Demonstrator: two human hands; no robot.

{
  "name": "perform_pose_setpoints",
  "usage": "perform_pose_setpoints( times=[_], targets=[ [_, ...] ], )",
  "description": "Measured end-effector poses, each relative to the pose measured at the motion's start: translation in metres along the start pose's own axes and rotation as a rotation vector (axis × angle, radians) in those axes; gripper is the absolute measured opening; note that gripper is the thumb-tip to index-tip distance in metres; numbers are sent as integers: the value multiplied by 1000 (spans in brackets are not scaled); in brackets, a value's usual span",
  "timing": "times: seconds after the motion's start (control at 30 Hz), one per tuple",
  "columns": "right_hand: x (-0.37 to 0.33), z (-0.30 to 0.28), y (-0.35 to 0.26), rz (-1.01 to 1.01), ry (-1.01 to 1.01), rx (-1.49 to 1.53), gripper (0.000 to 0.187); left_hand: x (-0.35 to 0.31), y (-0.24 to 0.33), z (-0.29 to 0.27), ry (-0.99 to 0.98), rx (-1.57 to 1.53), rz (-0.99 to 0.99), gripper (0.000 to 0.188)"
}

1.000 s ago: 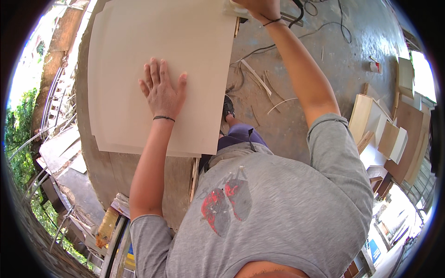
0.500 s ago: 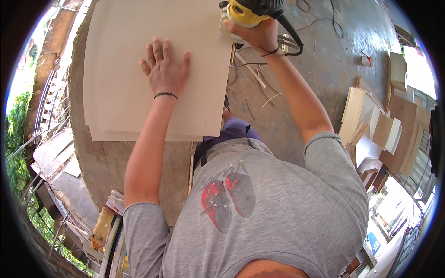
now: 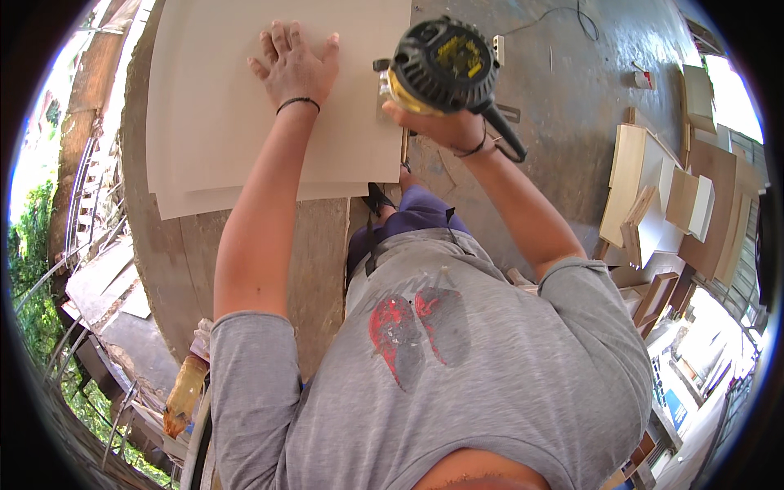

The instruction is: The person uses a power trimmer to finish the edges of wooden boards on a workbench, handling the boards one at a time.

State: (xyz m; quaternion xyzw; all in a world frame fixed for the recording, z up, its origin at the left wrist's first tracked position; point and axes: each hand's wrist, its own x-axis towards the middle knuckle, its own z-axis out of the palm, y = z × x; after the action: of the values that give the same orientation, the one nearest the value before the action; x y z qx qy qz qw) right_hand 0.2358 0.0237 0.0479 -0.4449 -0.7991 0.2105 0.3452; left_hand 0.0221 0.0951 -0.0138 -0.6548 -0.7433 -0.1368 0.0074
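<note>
Pale board (image 3: 245,106) under left hand (image 3: 296,65) — right hand (image 3: 441,126) grips router (image 3: 441,65).

Stacked board offcuts (image 3: 653,196), plastic bottle (image 3: 184,392)

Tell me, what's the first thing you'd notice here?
The black and yellow power tool, held by the right hand at the right edge of the pale board, top middle. The left hand lies flat, fingers spread, on that board, which rests on a rough wooden table. More cut boards are stacked on the floor at the right.
</note>
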Motion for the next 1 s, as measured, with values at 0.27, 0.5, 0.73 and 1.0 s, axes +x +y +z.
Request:
perform_pose_setpoints(
  times=[0.27, 0.5, 0.73, 1.0],
  targets=[
    [-99, 50, 1, 92, 18, 135, 46, 4, 6, -6, -43, -18, -16, 73],
    [-142, 54, -34, 552, 180, 859, 78, 7, 8, -10, -76, -60, -23, 73],
    [-167, 31, -49, 253, 91, 533, 64, -40, 28, -16, -111, -263, 182, 88],
    [-159, -61, -48, 213, 413, 128, 39, -87, 54, -24, -213, -186, 253, 81]
  ],
)
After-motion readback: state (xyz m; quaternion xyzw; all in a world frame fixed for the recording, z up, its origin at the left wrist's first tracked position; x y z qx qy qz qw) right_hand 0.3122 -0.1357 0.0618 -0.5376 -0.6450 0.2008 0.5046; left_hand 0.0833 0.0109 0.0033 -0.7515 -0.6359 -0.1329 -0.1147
